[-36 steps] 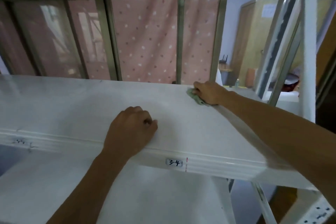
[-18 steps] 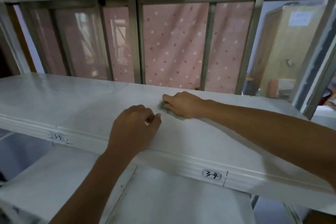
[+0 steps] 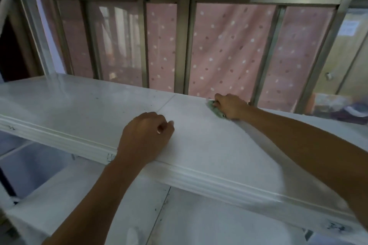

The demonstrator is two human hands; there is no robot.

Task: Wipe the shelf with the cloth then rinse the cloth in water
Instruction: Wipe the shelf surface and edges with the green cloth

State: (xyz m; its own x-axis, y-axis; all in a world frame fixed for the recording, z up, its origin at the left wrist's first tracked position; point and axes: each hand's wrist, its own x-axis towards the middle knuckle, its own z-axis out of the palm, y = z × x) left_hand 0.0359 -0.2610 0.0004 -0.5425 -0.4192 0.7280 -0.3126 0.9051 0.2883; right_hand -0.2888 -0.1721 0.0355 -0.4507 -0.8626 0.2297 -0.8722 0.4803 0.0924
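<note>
the right hand [image 3: 231,105] reaches far across the flat white metal shelf [image 3: 83,109] to its back edge, fingers curled down over a small crumpled pale green cloth [image 3: 216,110] and pressing it against the shelf surface — only a strip of the cloth shows, along the near and left side of the hand, the rest hidden under the palm. the right forearm stretches back toward the lower right, low over the shelf. the left hand [image 3: 145,137] is balled into a loose fist with nothing visible in it, thumb tucked against the forefinger, resting knuckles-down on the shelf close to the ribbed white front lip [image 3: 209,181], well apart from the cloth; its forearm comes up from below, crossing in front of the lip. a thin seam runs across the shelf top just left of the left hand, and a few dark specks dot the surface further left. under the top shelf lies a lower white shelf [image 3: 189,223], smudged with dark marks. behind the top shelf stand grey-green metal uprights [image 3: 182,45], and behind them hangs a pink curtain with white and dark dots [image 3: 229,49] — to the far right a pale yellow cabinet [image 3: 350,55] shows, blurred.
</note>
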